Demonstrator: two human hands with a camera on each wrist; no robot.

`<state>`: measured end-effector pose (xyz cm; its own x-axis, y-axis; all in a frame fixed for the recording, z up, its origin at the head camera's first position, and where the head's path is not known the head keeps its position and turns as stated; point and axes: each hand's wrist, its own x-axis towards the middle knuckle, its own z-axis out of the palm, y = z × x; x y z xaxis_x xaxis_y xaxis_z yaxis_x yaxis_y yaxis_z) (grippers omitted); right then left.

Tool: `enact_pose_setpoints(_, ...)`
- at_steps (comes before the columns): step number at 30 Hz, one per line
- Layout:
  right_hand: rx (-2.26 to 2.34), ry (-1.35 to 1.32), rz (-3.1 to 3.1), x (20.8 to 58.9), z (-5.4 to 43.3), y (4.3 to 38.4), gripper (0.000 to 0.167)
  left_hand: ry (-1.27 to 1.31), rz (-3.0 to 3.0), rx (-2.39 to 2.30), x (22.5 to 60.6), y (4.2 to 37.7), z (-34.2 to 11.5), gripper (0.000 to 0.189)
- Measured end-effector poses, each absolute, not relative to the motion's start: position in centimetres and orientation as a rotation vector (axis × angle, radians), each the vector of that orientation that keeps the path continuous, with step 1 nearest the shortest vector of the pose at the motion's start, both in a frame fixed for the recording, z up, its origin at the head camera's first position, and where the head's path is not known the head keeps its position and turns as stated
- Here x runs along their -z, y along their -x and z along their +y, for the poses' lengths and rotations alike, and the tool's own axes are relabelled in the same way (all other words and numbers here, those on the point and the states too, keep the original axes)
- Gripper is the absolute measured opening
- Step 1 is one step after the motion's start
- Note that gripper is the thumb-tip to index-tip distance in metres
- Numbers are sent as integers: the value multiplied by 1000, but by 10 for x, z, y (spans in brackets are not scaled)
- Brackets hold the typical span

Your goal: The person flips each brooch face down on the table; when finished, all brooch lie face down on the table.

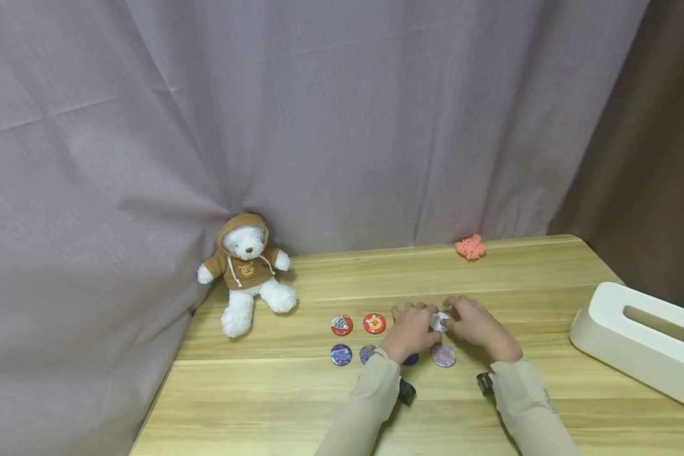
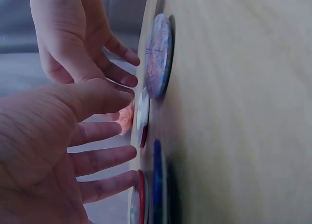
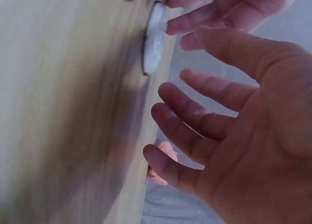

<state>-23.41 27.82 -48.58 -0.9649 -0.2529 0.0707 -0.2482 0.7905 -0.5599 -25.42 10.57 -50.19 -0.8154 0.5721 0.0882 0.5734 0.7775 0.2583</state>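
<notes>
Two hands meet over a white round badge lying on a wooden table. The left hand and right hand both have fingers spread, fingertips touching its edges. Nearby badges show pictures, but no writing is readable. The left hand partly hides a blue badge.

White badge, red badges
</notes>
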Motion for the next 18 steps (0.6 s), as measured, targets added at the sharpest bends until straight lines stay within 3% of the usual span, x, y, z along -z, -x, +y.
enact_pose_setpoints(18,1027,504,3027,466,259,238,35,901,-2806,836,486,260,66,69)
